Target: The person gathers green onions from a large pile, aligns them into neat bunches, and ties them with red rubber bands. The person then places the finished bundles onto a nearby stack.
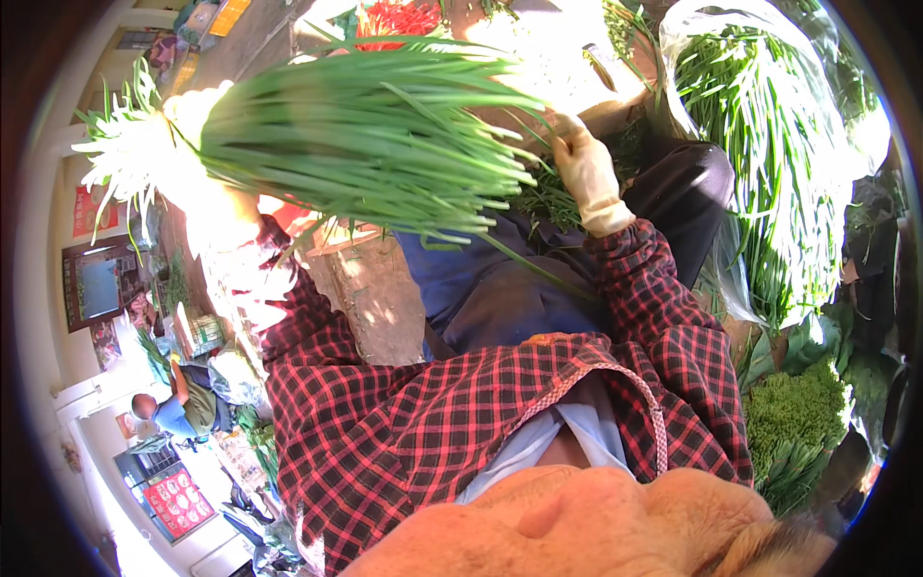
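Note:
My left hand (209,137), overexposed by the sun, grips a large bunch of long flat green leaves, likely garlic chives (360,137), near its pale end. The bunch lies sideways in the air above my lap, its leaf tips pointing right and slightly blurred. At those tips is my right hand (588,173) in a pale glove, its thumb and fingers pinched on a thin green leaf (530,128). One long loose leaf (533,267) hangs down over my blue apron (505,288).
An open clear plastic bag (685,86) full of long green leaves stands at right, above bundled green vegetables (793,418). Ahead are red strips (400,21) and a sunlit work surface (533,36) with a small dark object (600,66). Another person (184,404) is far left.

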The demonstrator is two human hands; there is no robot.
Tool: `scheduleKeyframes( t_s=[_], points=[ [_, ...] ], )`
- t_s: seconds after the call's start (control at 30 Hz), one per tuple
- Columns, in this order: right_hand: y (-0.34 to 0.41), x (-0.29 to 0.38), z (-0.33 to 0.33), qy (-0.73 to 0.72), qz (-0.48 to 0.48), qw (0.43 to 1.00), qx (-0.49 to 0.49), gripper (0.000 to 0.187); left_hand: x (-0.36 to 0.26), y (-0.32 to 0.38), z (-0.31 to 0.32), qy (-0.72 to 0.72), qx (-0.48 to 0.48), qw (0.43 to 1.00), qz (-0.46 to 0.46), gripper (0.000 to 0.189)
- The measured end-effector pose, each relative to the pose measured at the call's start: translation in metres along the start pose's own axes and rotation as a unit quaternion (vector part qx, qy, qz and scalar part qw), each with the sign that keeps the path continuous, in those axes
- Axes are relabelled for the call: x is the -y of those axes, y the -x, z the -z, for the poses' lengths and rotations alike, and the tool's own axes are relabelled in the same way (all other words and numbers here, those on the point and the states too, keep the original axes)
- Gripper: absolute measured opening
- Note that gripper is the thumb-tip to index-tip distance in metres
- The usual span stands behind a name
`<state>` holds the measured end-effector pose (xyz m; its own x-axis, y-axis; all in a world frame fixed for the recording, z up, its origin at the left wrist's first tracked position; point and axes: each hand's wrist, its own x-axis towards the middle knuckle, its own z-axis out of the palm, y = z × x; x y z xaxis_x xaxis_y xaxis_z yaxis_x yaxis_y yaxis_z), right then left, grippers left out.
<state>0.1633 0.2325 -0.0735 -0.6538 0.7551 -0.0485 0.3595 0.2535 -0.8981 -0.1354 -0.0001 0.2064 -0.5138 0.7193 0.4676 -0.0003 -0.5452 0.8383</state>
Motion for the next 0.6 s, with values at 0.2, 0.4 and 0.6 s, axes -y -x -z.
scheduleKeyframes(
  t_s=[0.2,0.4,0.6],
  points=[
    [0.009,0.006,0.052,-0.203,0.063,0.972,0.105,0.063,-0.011,-0.044,-0.023,-0.77,0.091,0.558,-0.296,0.038],
    [0.042,0.1,0.009,-0.448,-0.06,0.845,0.286,0.046,0.009,-0.079,-0.042,-0.795,0.0,0.541,-0.275,0.078],
    [0.026,0.072,0.02,-0.508,-0.13,0.828,0.198,0.015,0.013,-0.126,-0.039,-0.316,-0.096,0.944,-0.016,0.056]
  ],
)
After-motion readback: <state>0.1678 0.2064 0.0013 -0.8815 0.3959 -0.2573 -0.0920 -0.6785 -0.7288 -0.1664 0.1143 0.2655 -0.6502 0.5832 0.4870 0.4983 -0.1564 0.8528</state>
